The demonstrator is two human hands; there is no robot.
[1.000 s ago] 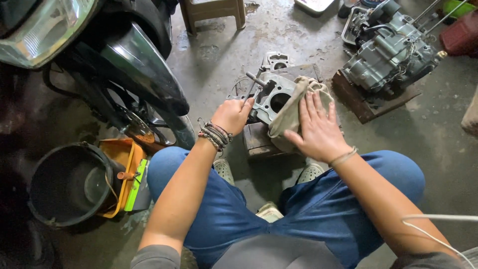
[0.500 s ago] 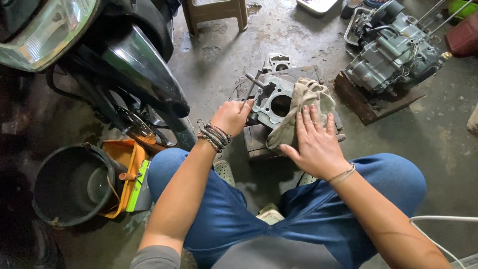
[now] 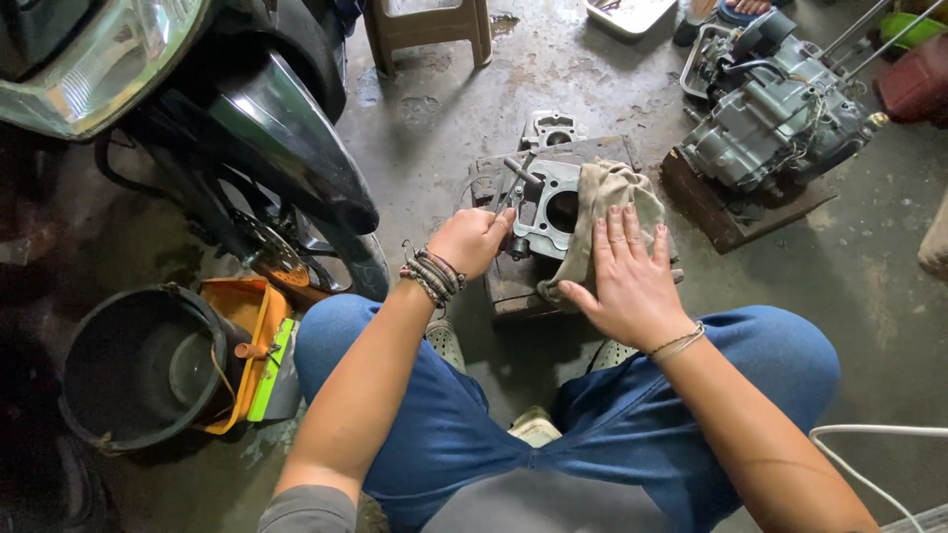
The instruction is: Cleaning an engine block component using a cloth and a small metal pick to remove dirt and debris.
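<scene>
Left hand (image 3: 476, 240) clenched on near-left edge of metal cylinder block (image 3: 545, 202), block on wooden board (image 3: 513, 286) at 12 o'clock from knees, right hand (image 3: 630, 281) fingers flat, spread, pressing tan rag (image 3: 604, 212) onto block, black bucket (image 3: 138, 367) at 9 o'clock

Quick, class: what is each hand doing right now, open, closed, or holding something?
Left hand: closed, gripping the edge of the grey engine cylinder block.
Right hand: open, fingers spread flat on the beige rag.
</scene>
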